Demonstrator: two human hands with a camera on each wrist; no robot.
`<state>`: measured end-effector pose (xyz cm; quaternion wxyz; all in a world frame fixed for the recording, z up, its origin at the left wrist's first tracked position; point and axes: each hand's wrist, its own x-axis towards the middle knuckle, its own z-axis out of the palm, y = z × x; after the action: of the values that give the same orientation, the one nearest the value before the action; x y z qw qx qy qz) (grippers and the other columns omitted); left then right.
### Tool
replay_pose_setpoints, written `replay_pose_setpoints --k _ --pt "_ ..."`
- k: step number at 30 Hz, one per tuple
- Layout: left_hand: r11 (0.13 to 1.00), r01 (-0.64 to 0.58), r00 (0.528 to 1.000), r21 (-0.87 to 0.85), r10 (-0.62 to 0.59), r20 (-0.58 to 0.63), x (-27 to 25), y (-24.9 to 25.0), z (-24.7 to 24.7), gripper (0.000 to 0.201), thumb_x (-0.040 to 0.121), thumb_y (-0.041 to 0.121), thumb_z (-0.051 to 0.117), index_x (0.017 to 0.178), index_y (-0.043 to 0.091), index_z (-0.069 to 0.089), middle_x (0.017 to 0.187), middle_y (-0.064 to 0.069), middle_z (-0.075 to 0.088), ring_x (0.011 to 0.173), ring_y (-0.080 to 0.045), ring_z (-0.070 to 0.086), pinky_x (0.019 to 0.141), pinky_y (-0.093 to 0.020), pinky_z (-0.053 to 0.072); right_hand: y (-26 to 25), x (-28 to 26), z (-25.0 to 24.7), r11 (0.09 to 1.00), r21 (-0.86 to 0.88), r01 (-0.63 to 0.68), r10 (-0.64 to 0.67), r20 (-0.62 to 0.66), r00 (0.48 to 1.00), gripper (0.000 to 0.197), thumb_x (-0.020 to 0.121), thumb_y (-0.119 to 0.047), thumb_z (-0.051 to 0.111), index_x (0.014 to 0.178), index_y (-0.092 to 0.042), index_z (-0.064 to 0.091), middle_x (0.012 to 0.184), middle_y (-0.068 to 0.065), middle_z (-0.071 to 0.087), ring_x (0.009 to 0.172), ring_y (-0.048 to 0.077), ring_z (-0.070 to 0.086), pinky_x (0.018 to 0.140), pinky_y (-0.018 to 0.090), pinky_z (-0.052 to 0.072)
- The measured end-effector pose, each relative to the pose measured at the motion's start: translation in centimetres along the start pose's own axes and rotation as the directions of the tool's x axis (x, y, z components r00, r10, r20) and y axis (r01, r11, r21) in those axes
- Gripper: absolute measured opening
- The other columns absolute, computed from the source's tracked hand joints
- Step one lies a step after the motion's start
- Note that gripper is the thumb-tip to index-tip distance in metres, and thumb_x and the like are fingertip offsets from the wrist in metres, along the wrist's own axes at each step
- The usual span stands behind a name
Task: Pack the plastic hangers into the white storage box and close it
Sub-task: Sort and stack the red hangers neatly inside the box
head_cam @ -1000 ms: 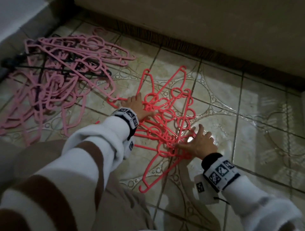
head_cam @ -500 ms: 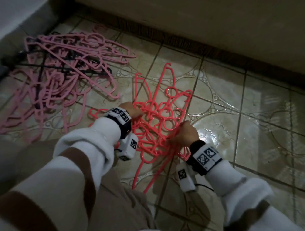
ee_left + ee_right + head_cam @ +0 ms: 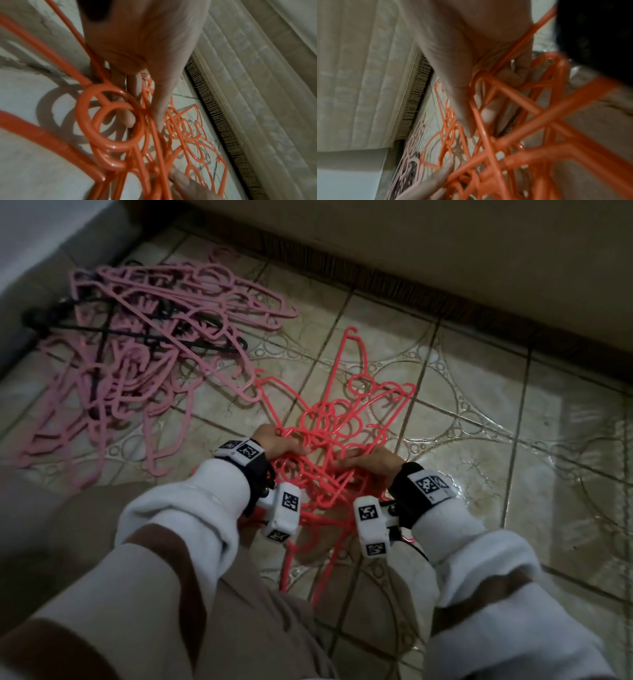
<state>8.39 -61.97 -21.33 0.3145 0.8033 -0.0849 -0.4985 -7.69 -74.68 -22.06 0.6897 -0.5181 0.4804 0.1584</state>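
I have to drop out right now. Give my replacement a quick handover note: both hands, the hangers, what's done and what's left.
Left hand: grips the left side of the bunch of coral-red plastic hangers.
Right hand: grips the same bunch from the right.
The bunch is gathered between the hands over the tiled floor; its far ends fan out.
A tangled pile of light pink plastic hangers, with a few black hangers mixed in, lies untouched to the left.
Done: red bunch collected.
Left: everything else. The white storage box is not in view.

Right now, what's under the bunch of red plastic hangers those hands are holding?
Under the red plastic hangers lies glossy patterned floor tile. The left hand and right hand grip them; the sleeves hide the floor beneath the near ends.
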Motion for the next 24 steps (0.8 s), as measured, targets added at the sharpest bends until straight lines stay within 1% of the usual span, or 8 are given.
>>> replay_pose_setpoints --k 4,7,9,13,15,19,22,24 --pt "0.999 -0.037 0.999 -0.002 0.037 -0.034 -0.2 -0.1 0.4 0.052 0.070 0.016 0.081 0.112 -0.001 0.054 0.087 -0.014 0.068 0.056 -0.018 0.064 0.052 -0.025 0.051 0.2 0.3 0.1 0.998 0.060 0.018 -0.016 -0.036 0.999 0.018 0.069 -0.002 0.076 0.085 -0.002 0.067 0.073 0.012 0.069 0.058 0.020 0.064 0.054 0.029 0.055" --pt "0.998 -0.057 0.997 -0.017 0.056 -0.055 -0.3 -0.1 0.5 0.045 0.069 0.020 0.082 0.103 -0.003 0.062 0.061 -0.007 0.067 0.047 -0.017 0.061 0.058 -0.029 0.053 0.3 0.4 -0.1 0.994 0.107 0.033 -0.030 -0.031 0.999 0.035 0.069 -0.004 0.077 0.101 -0.002 0.063 0.077 0.014 0.069 0.059 0.022 0.066 0.049 0.027 0.052" --pt "0.999 -0.041 0.998 -0.033 0.039 -0.057 -0.6 0.3 0.3 0.037 0.069 0.021 0.082 0.092 -0.002 0.066 0.054 -0.005 0.064 0.046 -0.016 0.058 0.059 -0.029 0.051 0.0 0.2 -0.3 0.993 0.105 0.062 -0.060 -0.019 0.998 0.030 0.074 -0.004 0.073 0.102 -0.003 0.062 0.071 0.009 0.070 0.056 0.019 0.067 0.048 0.024 0.051" --pt "0.986 -0.039 0.999 -0.161 0.038 -0.011 -0.8 1.2 -0.1 0.036 0.067 0.014 0.083 0.093 -0.003 0.066 0.071 -0.014 0.067 0.055 -0.021 0.059 0.072 -0.038 0.055 -1.2 -0.2 -1.3 0.974 -0.068 0.214 -0.219 -0.068 0.973 0.036 0.071 -0.012 0.077 0.104 -0.007 0.065 0.080 0.007 0.072 0.068 0.019 0.069 0.063 0.029 0.055" --pt "0.980 -0.046 0.999 -0.192 0.050 0.014 -1.1 1.7 -0.3 0.026 0.068 0.012 0.081 0.085 0.001 0.066 0.075 -0.015 0.068 0.053 -0.018 0.060 0.069 -0.035 0.055 -2.2 -0.3 -1.7 0.954 -0.132 0.268 -0.279 -0.076 0.957 0.038 0.070 -0.010 0.078 0.105 -0.006 0.066 0.085 0.009 0.071 0.071 0.019 0.068 0.072 0.031 0.056" --pt "0.970 -0.122 0.991 -0.208 0.131 0.026 -1.6 2.8 -0.9 0.019 0.074 0.017 0.078 0.080 0.004 0.066 0.064 -0.007 0.069 0.049 -0.013 0.063 0.054 -0.025 0.054 -4.1 -1.2 -2.6 0.930 -0.128 0.345 -0.354 -0.053 0.934 0.029 0.070 -0.001 0.076 0.097 0.005 0.066 0.076 0.007 0.071 0.060 0.016 0.068 0.061 0.026 0.054" --pt "0.970 -0.230 0.973 -0.081 0.230 0.001 -1.8 3.6 -1.8 0.036 0.070 0.033 0.079 0.091 0.006 0.069 0.078 -0.005 0.072 0.071 -0.017 0.068 0.071 -0.027 0.054 -5.2 -1.4 -2.8 0.911 -0.145 0.387 -0.401 -0.077 0.913 0.025 0.071 0.002 0.075 0.093 0.004 0.065 0.068 0.000 0.069 0.053 0.009 0.065 0.046 0.018 0.047" --pt "0.963 -0.260 0.965 -0.067 0.262 0.012 -2.0 3.8 -2.1 0.052 0.065 0.037 0.080 0.102 0.004 0.066 0.089 -0.008 0.072 0.081 -0.020 0.068 0.078 -0.030 0.054 -5.4 -1.4 -3.2 0.902 -0.162 0.400 -0.418 -0.091 0.904 0.027 0.070 0.000 0.076 0.093 0.000 0.063 0.066 -0.004 0.069 0.053 0.009 0.063 0.046 0.020 0.046"
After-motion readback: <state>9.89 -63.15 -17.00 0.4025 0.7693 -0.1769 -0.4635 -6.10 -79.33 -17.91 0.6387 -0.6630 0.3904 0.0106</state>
